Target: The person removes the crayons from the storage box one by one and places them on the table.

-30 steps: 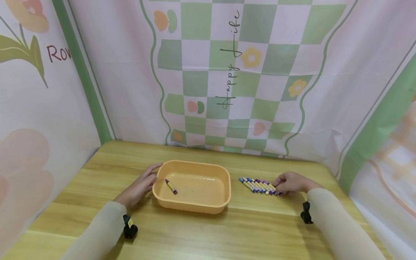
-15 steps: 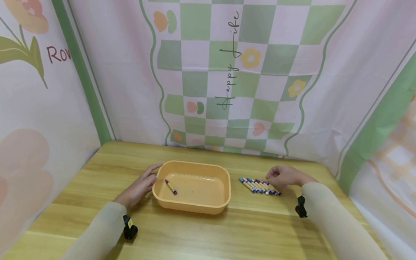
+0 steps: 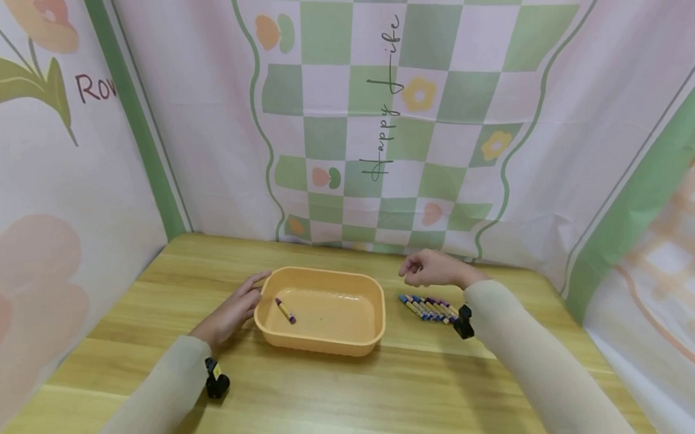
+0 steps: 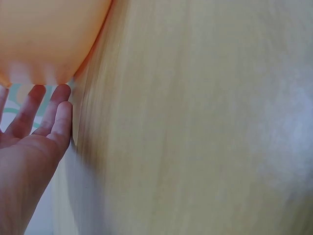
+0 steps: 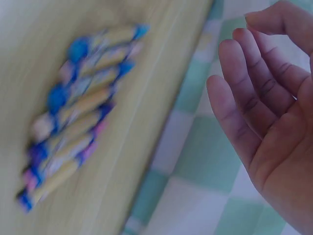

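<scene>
An orange plastic basin (image 3: 320, 347) stands on the wooden table with one purple-ended crayon (image 3: 285, 310) lying inside it. My left hand (image 3: 232, 312) touches the basin's left side; in the left wrist view its nearly straight fingertips meet the basin wall (image 4: 54, 44). To the right of the basin, several crayons (image 3: 425, 308) with yellow wrappers lie side by side in a slanted row. Above and behind that row hovers my right hand (image 3: 434, 269), apart from the crayons. Its fingers are loosely bent, thumb close to the index fingertip, and nothing shows between them (image 5: 274, 98).
A checkered fabric backdrop (image 3: 373, 135) hangs right behind the table's far edge. Fabric panels also stand at the left and right sides. Black wrist cameras (image 3: 218, 380) sit on both sleeves; the right one overlaps the row's right end in the head view.
My right hand has left the row's right end, rising and moving left to above the row's left part. The left hand, basin and crayons look unmoved.
</scene>
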Tool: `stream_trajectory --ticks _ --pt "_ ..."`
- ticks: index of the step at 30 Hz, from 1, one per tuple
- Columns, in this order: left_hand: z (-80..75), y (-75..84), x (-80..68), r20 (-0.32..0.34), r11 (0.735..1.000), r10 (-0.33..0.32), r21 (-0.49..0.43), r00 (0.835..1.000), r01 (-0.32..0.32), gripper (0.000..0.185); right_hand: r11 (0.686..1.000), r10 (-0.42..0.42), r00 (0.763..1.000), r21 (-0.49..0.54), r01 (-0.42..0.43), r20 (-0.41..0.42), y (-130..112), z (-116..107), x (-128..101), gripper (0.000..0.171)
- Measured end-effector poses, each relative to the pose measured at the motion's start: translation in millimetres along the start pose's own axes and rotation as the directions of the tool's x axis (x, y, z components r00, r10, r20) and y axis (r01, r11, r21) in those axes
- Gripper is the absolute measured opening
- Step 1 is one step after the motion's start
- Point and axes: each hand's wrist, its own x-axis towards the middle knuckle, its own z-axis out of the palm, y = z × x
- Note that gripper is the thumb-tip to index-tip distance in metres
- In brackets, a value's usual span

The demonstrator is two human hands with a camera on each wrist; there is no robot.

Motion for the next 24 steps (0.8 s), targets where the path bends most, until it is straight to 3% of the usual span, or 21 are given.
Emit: stream_trajectory --ticks 15,18,24 --pt "-0.6 1.1 1.8 0.003 1.000 0.009 0.009 1.000 -0.009 0.064 0.995 -0.092 0.987 -0.029 0.097 0.131 -79.3 41.8 70.0 0.027" --pt "-1.0 1.9 1.9 0.010 1.000 0.013 0.006 1.000 -0.013 0.065 0.996 -0.089 0.980 -0.015 0.093 0.175 -90.0 53.1 82.6 0.026" --pt "-1.9 -0.9 1.2 0.009 1.000 0.024 -0.002 1.000 -0.024 0.064 0.997 -0.069 0.964 0.054 0.057 0.257 -109.2 77.2 102.9 0.040"
